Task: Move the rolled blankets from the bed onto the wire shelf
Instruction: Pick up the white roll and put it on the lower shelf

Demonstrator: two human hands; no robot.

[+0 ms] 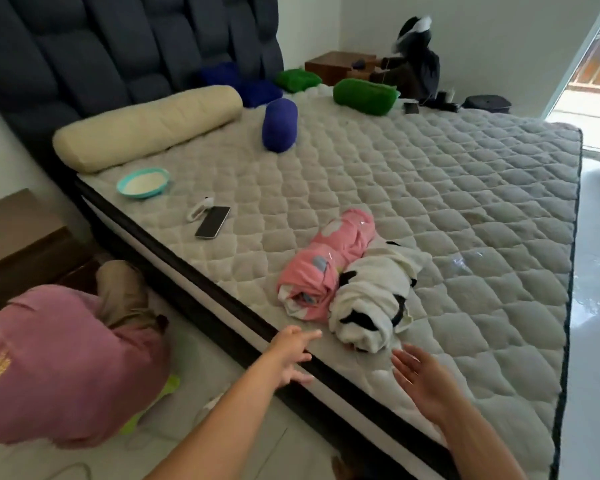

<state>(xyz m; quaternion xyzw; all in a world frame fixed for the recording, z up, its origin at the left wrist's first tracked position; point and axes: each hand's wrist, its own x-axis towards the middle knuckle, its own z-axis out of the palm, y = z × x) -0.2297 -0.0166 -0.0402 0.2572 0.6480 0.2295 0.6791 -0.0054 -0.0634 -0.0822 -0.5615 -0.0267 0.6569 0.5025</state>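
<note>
A pink rolled blanket [329, 265] and a white-and-black rolled blanket [371, 299] lie side by side, touching, near the front edge of the mattress [465, 202]. My left hand [291, 355] is open over the mattress edge, just short of the pink roll. My right hand [420, 375] is open too, palm turned inward, just below the white roll. Neither hand touches a blanket. Farther back lie a blue roll [279, 124], two green rolls [364, 97] [297, 79] and dark blue rolls [239, 84] by the headboard. No wire shelf is in view.
A cream bolster [146, 128], a teal bowl [142, 183], a phone [212, 221] and a small white device [198, 209] lie on the mattress. Another person in a pink shirt [59, 368] crouches on the floor at the left. A wooden nightstand [340, 65] stands behind the bed.
</note>
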